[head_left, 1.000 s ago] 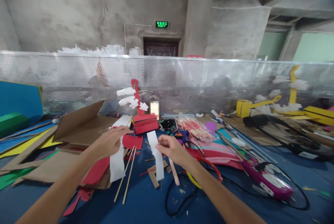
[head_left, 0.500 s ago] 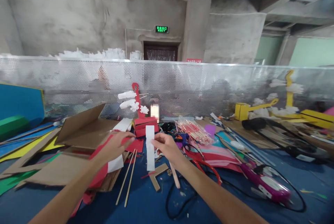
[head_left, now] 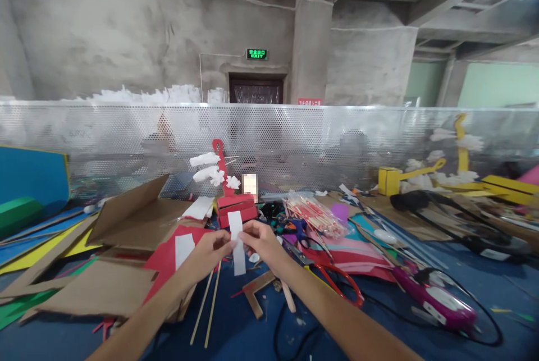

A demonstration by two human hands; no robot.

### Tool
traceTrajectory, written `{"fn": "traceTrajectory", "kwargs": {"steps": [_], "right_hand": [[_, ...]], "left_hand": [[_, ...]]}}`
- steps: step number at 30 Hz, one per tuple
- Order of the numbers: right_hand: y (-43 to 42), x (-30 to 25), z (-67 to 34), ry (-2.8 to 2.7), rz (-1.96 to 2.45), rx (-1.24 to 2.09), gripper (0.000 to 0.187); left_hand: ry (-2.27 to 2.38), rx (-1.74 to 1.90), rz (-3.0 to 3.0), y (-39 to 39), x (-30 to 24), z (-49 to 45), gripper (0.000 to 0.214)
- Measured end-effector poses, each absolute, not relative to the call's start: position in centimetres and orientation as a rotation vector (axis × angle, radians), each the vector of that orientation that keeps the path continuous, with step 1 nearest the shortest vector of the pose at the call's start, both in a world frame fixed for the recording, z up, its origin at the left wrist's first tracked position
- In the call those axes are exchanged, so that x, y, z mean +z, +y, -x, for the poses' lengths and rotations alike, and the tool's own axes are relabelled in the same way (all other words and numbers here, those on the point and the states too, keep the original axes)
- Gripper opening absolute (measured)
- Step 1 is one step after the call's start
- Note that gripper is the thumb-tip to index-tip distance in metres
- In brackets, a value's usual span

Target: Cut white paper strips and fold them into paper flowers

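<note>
Both my hands meet over the blue table and pinch one narrow white paper strip (head_left: 236, 240). My left hand (head_left: 209, 252) grips its left edge with closed fingers. My right hand (head_left: 261, 243) pinches its right edge. A second white strip (head_left: 184, 248) lies on red card (head_left: 165, 254) just left of my left hand. Behind the strip stands a red cardboard model (head_left: 231, 201) with white paper tufts on its upright arm. Two thin wooden sticks (head_left: 209, 305) lie under my hands.
Brown cardboard sheets (head_left: 126, 220) lie at left, blue and green foam boards (head_left: 29, 181) beyond them. Red-handled scissors (head_left: 337, 282), a bag of sticks (head_left: 314, 212), a pink glue gun (head_left: 433, 296) with black cable and a yellow model (head_left: 396, 176) sit at right. A perforated metal screen (head_left: 295, 136) backs the table.
My left hand let go of the longer white strip, which now lies on the red card, and came over to pinch the small strip held by my right hand.
</note>
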State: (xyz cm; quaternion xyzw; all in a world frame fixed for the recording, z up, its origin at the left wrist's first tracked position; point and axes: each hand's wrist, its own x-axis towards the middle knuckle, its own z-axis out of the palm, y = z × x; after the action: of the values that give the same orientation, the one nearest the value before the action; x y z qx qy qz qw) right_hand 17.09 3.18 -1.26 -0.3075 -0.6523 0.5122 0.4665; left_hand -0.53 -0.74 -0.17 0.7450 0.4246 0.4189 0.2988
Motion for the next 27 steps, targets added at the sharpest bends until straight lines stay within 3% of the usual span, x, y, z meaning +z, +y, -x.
{"fn": "traceTrajectory", "kwargs": {"steps": [27], "right_hand": [[3.2,-1.3,-18.5,-1.751,0.687,1.225,0.032]], "left_hand": [[0.943,1.066,-1.784,-0.6,-0.9,0.0,0.027]]}}
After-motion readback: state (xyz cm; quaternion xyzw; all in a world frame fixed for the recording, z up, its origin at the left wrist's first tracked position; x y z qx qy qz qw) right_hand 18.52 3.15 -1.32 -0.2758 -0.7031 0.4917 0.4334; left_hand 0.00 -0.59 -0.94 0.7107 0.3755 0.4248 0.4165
